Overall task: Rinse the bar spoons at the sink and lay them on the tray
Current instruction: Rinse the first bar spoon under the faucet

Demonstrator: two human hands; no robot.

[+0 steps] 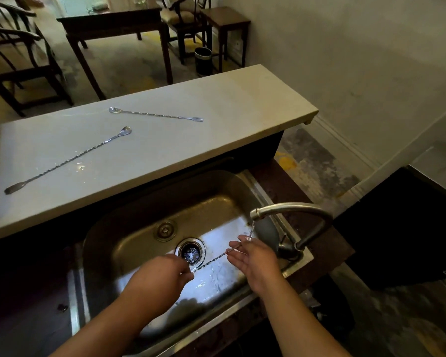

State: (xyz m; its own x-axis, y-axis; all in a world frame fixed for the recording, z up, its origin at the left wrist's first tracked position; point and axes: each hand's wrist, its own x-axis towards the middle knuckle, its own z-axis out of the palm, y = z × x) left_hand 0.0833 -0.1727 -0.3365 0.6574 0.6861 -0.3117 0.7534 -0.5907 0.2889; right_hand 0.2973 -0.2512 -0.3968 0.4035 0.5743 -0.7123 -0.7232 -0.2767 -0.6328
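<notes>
Steel bar spoon rinsed under running tap, pinched by left hand, steadied on straight fingers of right hand; tray transfer judged next.

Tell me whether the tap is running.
Running: a thin stream of water falls from the tap onto the right hand, at the end of the bar spoon over the sink.

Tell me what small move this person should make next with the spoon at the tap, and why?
Probably shift the bar spoon rightward so its stem passes under the stream: water from the faucet now hits only the end at the right hand, while the left hand pinches the other end.
</notes>
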